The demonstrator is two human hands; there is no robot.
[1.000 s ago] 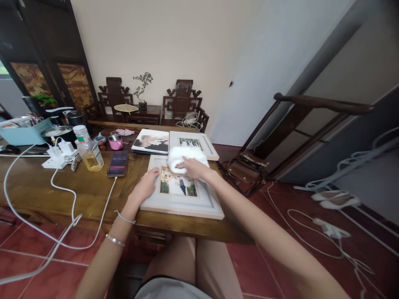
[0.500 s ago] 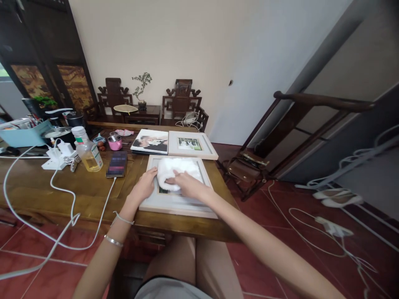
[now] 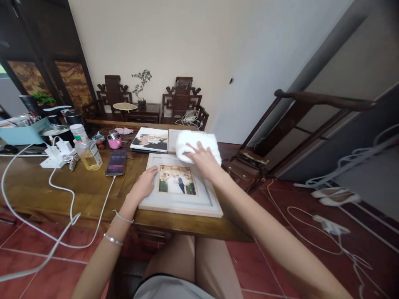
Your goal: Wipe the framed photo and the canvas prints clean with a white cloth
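A pale wooden picture frame (image 3: 181, 210) lies flat near the table's front edge, with a photo of a couple (image 3: 177, 181) inside its white mount. My left hand (image 3: 145, 183) grips the left side of this frame, fingertips on its border. A fluffy white cloth (image 3: 206, 138) is in my right hand (image 3: 203, 159), whose fingers press into it at the frame's far right corner. The cloth hides that corner and most of a second picture frame (image 3: 172, 135) behind.
Left of that second frame lies a photo album (image 3: 150, 140). A phone (image 3: 116, 162) on a charging cable, a bottle of yellow liquid (image 3: 89, 151), a pink cup (image 3: 114, 140) and a power strip (image 3: 56, 157) stand leftward on the wooden table (image 3: 90, 187). A dark chair (image 3: 280, 128) is at right.
My right hand has moved the white cloth away and rightward, off the near frame's middle, uncovering its photo. The near frame's right side has shifted slightly rightward; my left hand stays at its left edge.
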